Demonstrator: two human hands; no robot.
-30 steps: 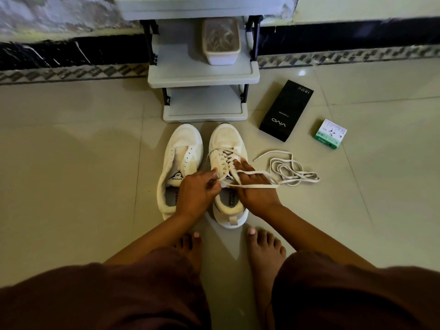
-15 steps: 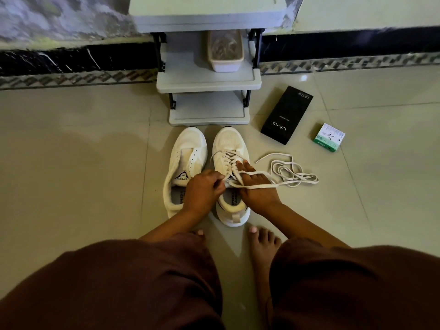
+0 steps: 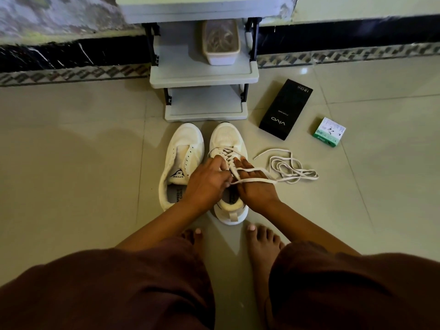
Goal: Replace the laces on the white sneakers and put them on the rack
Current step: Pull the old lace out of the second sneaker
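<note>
Midway through lacing: right sneaker (image 3: 227, 139) on floor before the rack (image 3: 204, 73). Left hand (image 3: 207, 182) pinches the lace (image 3: 252, 181) at the eyelets; right hand (image 3: 254, 184) lies flat, steadying. Next, probably thread upper eyelets; left sneaker (image 3: 184, 148) lies unlaced.

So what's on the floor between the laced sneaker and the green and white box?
In the head view, a loose white lace lies coiled on the tiles between the laced sneaker and the green and white box.

Both hands (image 3: 233, 184) on laced sneaker (image 3: 229, 148) (right one)

Loose lace (image 3: 289, 169) clutters floor (image 3: 71, 163) beside right sneaker (image 3: 227, 141).
</note>
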